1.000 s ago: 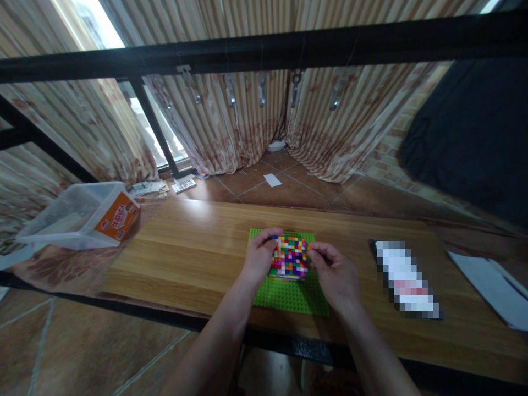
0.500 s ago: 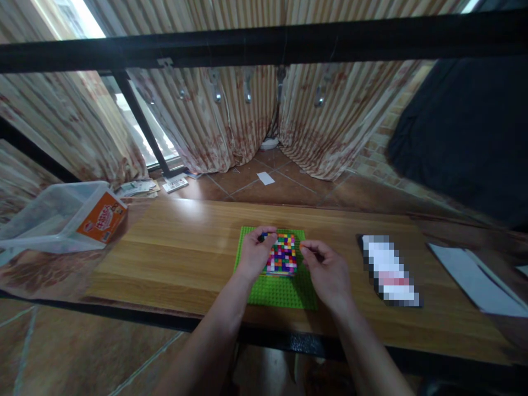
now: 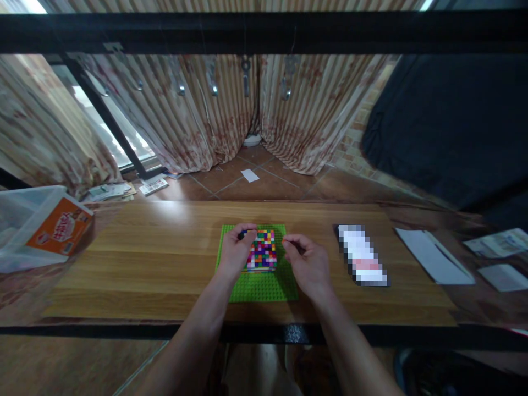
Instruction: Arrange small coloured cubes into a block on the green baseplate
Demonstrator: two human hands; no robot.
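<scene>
On a green studded baseplate [image 3: 259, 291] sits a square block of small multicoloured toy bricks [image 3: 264, 253], several layers high. My left hand [image 3: 233, 256] is curled over the block's left side, thumb on its top and forefinger along the far edge, and it covers that part of the block. Just right of the block, my right hand [image 3: 308, 264] pinches a small orange toy brick [image 3: 284, 241] between thumb and forefinger. That brick is mostly hidden by the fingertips and is apart from the block.
The wooden tabletop [image 3: 144, 264] bears a phone with a blurred screen [image 3: 363, 256] to the right. Further right lie white papers [image 3: 433, 256]. At the left stands a clear plastic bin [image 3: 25, 253] with an orange label. A dark bar [image 3: 264, 33] with hooks crosses above.
The view has swung to the right, so everything appears further left. Both hands keep nearly the same place over the baseplate, and the orange brick stays in my right fingertips.
</scene>
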